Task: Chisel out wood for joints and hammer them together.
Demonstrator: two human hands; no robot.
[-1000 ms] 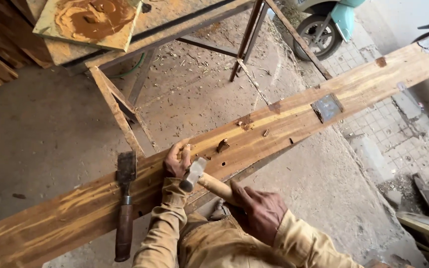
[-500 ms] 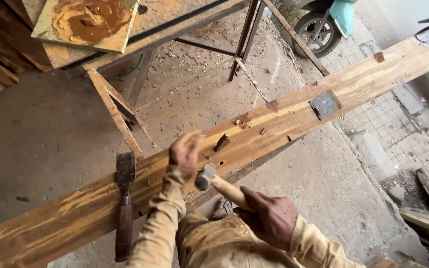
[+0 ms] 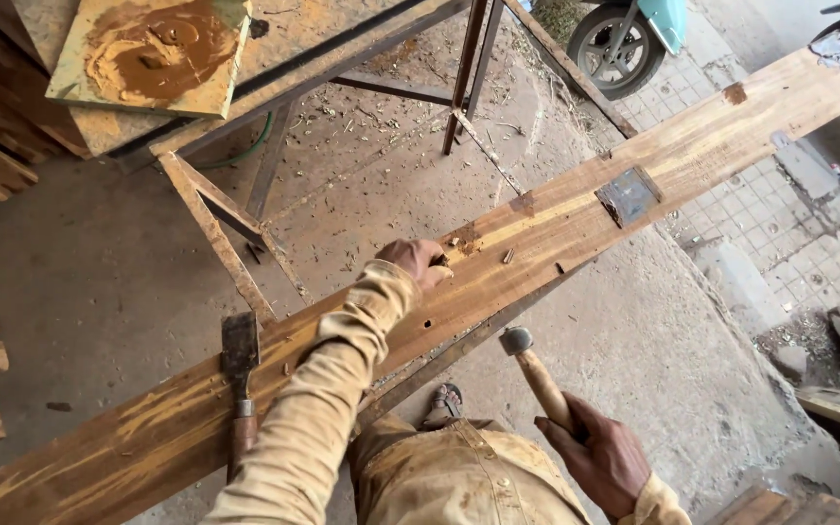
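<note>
We judge chiselling paused: our left hand [image 3: 418,264] rests closed on the beam [image 3: 576,219] by a mortise; right hand [image 3: 603,462] grips the hammer [image 3: 535,374] beside it. Next needs re-aiming.

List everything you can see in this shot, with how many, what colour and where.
Plank: one, yellow-brown, lying diagonally across the metal frame.
Metal plate: one, grey, set in the plank's upper right part.
Chisel: one, dark blade with brown handle, resting on the plank, left of the sleeve.
Hammer: one, grey head with wooden handle, below the plank.
Board: one, smeared brown, on the bench at top left.
Scooter wheel: one, black, top right.
Hands: left on the plank by a notch; right gripping the hammer handle.
</note>
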